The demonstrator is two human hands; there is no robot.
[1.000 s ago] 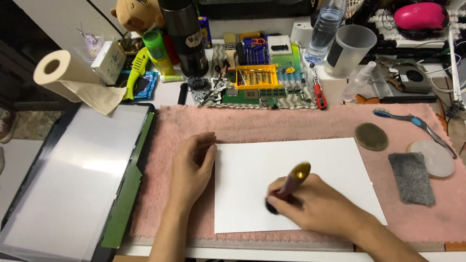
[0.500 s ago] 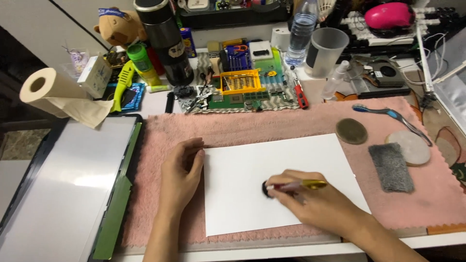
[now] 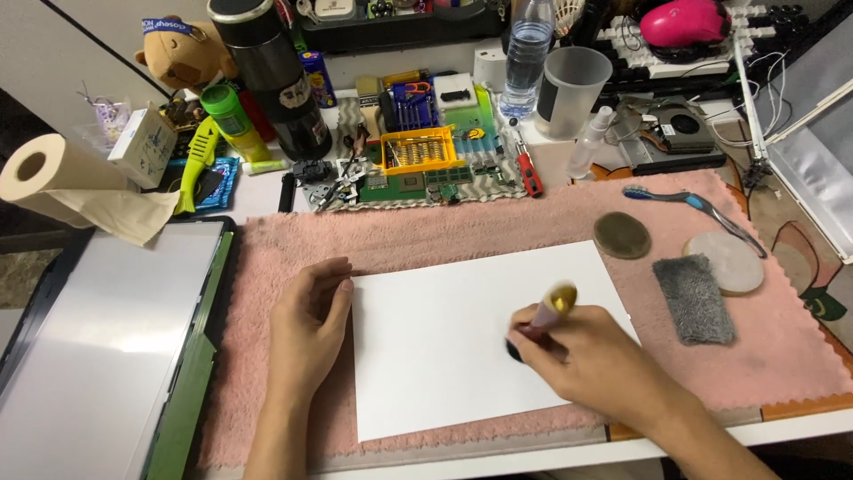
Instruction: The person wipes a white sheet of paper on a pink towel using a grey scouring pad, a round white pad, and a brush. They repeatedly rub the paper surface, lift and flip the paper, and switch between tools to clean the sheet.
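A white sheet of paper (image 3: 444,338) lies on a pink towel (image 3: 498,222). My left hand (image 3: 306,329) rests flat on the towel, fingertips touching the sheet's left edge. My right hand (image 3: 591,364) grips a pen-like tool (image 3: 544,313) with a gold-yellow upper end, its dark tip pressed against the paper near a small dark object (image 3: 514,349) that is partly hidden by my fingers.
A grey sponge pad (image 3: 693,298), two round discs (image 3: 622,235) (image 3: 724,262) and a toothbrush (image 3: 684,203) lie on the towel's right. A circuit board and yellow bit case (image 3: 418,151), bottles, a plastic cup (image 3: 569,89) sit behind. Tablet-like panel (image 3: 98,356) and paper roll (image 3: 53,178) at left.
The tool in my right hand has swung from lying nearly flat to standing more upright, blurred with motion. The camera view has shifted slightly. My left hand stays put.
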